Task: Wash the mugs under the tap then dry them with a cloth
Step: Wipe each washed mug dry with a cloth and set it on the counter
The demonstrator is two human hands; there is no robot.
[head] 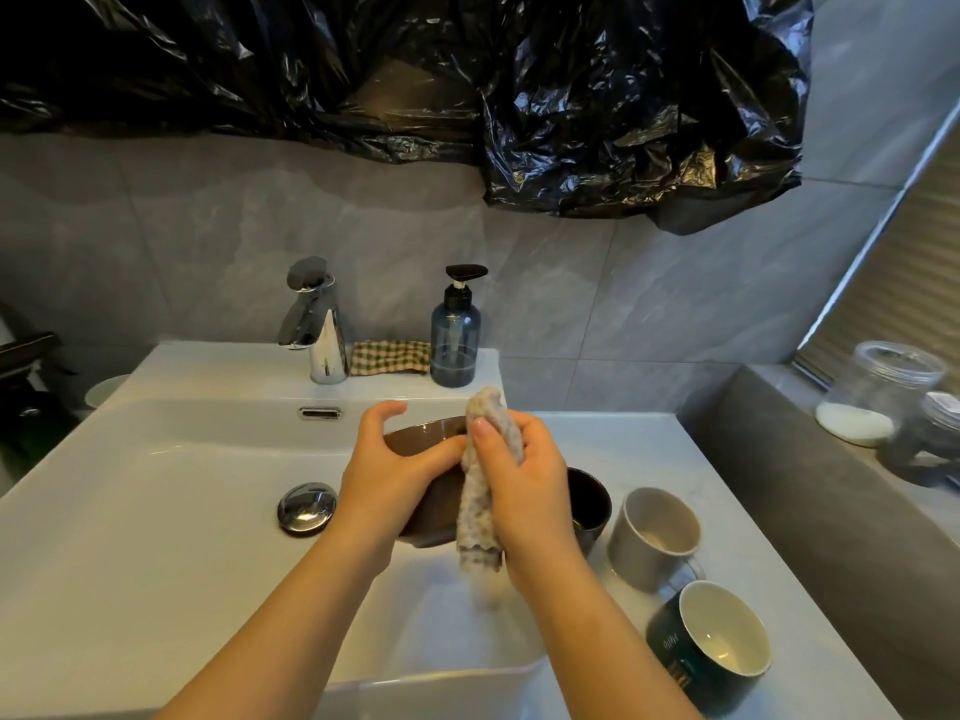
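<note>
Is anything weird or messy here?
Yes: crumpled black plastic hangs across the wall above the tap, which is odd over a sink. Nothing looks spilled or broken; the left hand holds a brown mug and the right hand a cloth.

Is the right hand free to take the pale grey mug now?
Probably not: the right hand grips the beige knitted cloth, and a dark mug stands between it and the pale grey mug.
</note>
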